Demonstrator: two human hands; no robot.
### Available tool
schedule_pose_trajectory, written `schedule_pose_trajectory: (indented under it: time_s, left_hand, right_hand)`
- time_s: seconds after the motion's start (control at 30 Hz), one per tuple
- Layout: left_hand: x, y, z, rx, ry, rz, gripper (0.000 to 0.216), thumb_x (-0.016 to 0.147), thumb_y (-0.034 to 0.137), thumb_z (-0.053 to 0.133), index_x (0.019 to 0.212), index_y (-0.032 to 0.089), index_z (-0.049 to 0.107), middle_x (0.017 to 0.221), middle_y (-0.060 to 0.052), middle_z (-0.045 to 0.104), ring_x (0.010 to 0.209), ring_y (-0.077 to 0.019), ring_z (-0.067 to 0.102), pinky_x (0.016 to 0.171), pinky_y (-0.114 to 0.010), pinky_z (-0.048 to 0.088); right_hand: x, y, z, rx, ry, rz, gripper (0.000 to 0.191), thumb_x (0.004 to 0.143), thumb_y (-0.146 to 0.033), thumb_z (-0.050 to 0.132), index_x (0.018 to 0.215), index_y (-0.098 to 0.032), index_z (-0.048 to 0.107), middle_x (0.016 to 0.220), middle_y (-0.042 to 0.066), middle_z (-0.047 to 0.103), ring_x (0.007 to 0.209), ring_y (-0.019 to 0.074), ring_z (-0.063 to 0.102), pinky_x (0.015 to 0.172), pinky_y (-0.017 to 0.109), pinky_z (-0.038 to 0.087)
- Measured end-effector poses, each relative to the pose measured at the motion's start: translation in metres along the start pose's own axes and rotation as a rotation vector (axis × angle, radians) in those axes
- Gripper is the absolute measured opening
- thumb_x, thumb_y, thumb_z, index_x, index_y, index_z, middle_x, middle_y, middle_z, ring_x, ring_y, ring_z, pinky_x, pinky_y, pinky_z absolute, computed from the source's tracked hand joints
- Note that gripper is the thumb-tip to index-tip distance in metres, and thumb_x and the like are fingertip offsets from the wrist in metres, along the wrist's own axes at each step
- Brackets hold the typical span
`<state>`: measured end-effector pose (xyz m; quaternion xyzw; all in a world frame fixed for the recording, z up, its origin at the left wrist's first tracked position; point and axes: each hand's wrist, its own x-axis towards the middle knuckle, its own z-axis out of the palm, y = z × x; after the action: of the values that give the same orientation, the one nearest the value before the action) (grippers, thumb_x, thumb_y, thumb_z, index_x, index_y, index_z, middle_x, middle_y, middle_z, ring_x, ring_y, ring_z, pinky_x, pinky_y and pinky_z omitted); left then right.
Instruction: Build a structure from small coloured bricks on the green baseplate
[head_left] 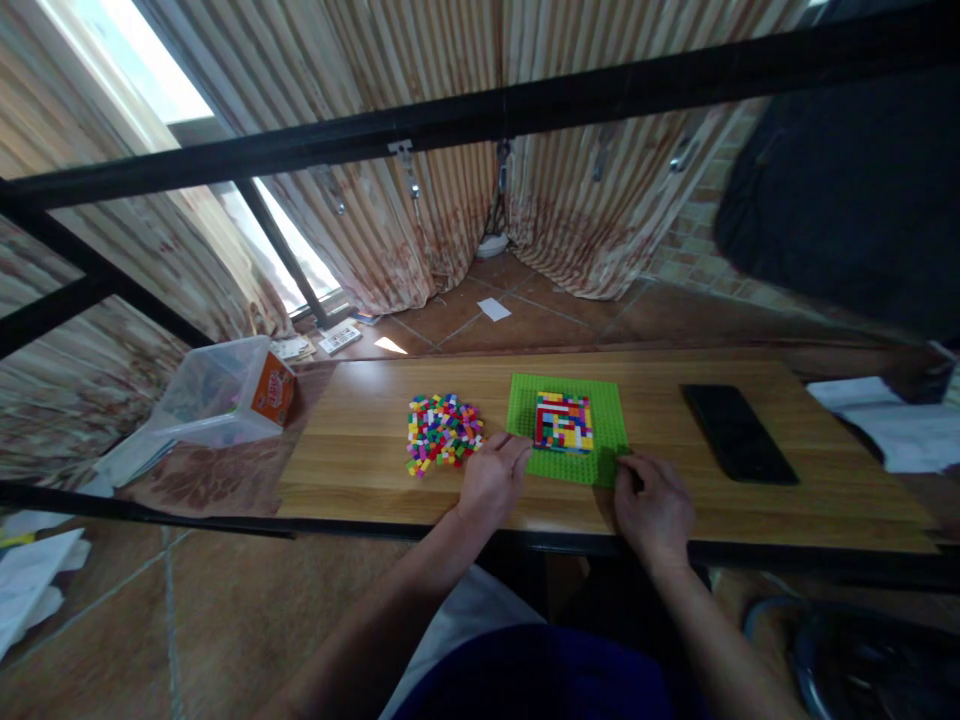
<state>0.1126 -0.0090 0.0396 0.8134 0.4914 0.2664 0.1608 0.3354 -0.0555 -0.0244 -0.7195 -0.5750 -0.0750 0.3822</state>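
A green baseplate (pixel 609 420) lies on the wooden table (pixel 360 460), with a square patch of red, white, yellow and blue small bricks (pixel 563 421) built on it. A loose heap of many-coloured bricks (pixel 442 432) sits just left of the plate. My left hand (pixel 491 480) rests at the plate's near left corner, fingers curled against its edge. My right hand (pixel 652 505) pinches the plate's near right corner. Whether either hand also holds a brick is hidden.
A black phone (pixel 737 433) lies flat on the table's right part. A clear plastic box (pixel 225 392) with an orange label stands off the table's left end. White papers (pixel 892 420) sit at the far right. A black metal bar (pixel 480 115) crosses overhead.
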Motion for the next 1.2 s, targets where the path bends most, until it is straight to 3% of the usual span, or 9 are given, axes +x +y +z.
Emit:
schedule_pose_trajectory:
  time_s: [0.43, 0.67, 1.2]
  left_hand:
    - [0.030, 0.012, 0.005, 0.085, -0.170, -0.049, 0.012, 0.092, 0.020, 0.049, 0.100, 0.021, 0.058, 0.097, -0.002, 0.064, 0.092, -0.0159, 0.060, 0.084, -0.027, 0.047]
    - [0.035, 0.015, 0.002, 0.127, -0.199, 0.014, 0.017, 0.093, 0.022, 0.046, 0.098, 0.020, 0.062, 0.099, -0.004, 0.063, 0.092, -0.0160, 0.060, 0.083, -0.027, 0.048]
    - [0.043, 0.031, -0.002, 0.352, -0.315, -0.003, 0.021, 0.090, 0.017, 0.043, 0.097, 0.015, 0.064, 0.099, -0.008, 0.063, 0.090, -0.0208, 0.063, 0.077, -0.031, 0.052]
  right_hand:
    - [-0.001, 0.000, 0.002, 0.009, 0.010, 0.026, 0.025, 0.086, -0.030, 0.046, 0.086, -0.019, 0.068, 0.091, 0.009, 0.067, 0.089, 0.0213, 0.061, 0.083, 0.035, 0.047]
    - [0.000, -0.001, 0.002, 0.014, 0.004, 0.020, 0.025, 0.086, -0.029, 0.046, 0.085, -0.019, 0.069, 0.091, 0.009, 0.068, 0.087, 0.0209, 0.061, 0.081, 0.034, 0.048]
    - [-0.001, 0.000, 0.003, 0.020, 0.005, 0.029, 0.024, 0.086, -0.029, 0.047, 0.087, -0.019, 0.069, 0.092, 0.009, 0.068, 0.089, 0.0216, 0.062, 0.083, 0.036, 0.049]
